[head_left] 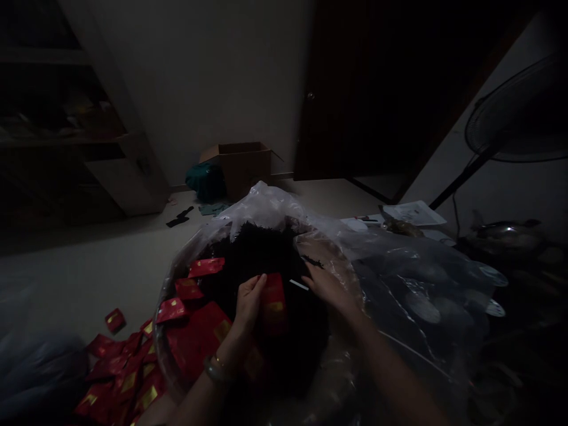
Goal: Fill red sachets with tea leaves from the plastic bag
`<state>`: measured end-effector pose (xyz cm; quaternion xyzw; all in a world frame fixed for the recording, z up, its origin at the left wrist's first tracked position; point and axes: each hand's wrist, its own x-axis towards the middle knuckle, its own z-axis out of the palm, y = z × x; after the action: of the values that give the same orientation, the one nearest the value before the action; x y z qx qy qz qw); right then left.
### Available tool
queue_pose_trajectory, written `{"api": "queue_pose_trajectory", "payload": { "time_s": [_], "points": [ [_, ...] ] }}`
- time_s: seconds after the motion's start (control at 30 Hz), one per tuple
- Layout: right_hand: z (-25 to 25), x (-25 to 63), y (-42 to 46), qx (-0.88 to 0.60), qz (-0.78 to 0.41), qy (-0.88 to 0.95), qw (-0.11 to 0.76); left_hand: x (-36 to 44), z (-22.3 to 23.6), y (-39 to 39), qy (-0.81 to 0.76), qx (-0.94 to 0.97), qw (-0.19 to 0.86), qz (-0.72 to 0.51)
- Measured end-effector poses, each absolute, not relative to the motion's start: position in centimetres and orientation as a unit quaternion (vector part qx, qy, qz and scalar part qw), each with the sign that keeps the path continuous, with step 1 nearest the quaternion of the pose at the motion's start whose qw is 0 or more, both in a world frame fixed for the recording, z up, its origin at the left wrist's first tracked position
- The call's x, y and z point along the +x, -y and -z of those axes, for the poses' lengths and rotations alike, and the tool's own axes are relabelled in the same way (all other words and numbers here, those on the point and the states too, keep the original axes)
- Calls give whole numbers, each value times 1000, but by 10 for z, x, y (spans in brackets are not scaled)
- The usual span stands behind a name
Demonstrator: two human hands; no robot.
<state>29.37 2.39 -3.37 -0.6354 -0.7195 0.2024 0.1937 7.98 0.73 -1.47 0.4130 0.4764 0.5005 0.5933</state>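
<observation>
My left hand (249, 300) is closed on the upper edge of a red packet (274, 302) with a gold patch, held upright over a heap of dark dried leaves (266, 248). To its right, my right hand (326, 284) is over the heap with its fingers bent. A thin white strip (299, 284) lies close to its fingertips; whether they touch it cannot be made out. Dim light hides what those fingers hold. The leaves fill a round container lined with clear plastic (266, 201). More red packets (206, 267) rest along its left side.
A pile of red packets (126, 378) lies on the floor at left. Clear plastic sheeting (417, 296) spreads at right. Beyond stand an open cardboard box (246, 168), a teal bag (206, 180), a dark door (350, 94) and a standing fan (510, 118).
</observation>
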Motion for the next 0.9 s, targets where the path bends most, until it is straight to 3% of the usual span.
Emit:
{"api": "queue_pose_trajectory", "payload": {
  "time_s": [0.2,0.3,0.5,0.63,0.77,0.9],
  "points": [
    [10,252,-9,-540,-319,691,361,82,23,-7,-467,498,561,-468],
    [8,245,-3,-531,-321,671,407,83,24,-6,-458,518,569,-445],
    [6,252,-5,-525,-366,660,394,79,20,-10,-444,532,585,-422],
    [4,253,-5,-526,-435,634,364,74,11,-11,-493,571,494,-433],
    [2,248,-2,-508,-393,664,383,73,5,-8,-482,608,457,-435],
    [6,251,-6,-533,-374,661,374,76,9,-10,-481,597,488,-417]
  ]
}}
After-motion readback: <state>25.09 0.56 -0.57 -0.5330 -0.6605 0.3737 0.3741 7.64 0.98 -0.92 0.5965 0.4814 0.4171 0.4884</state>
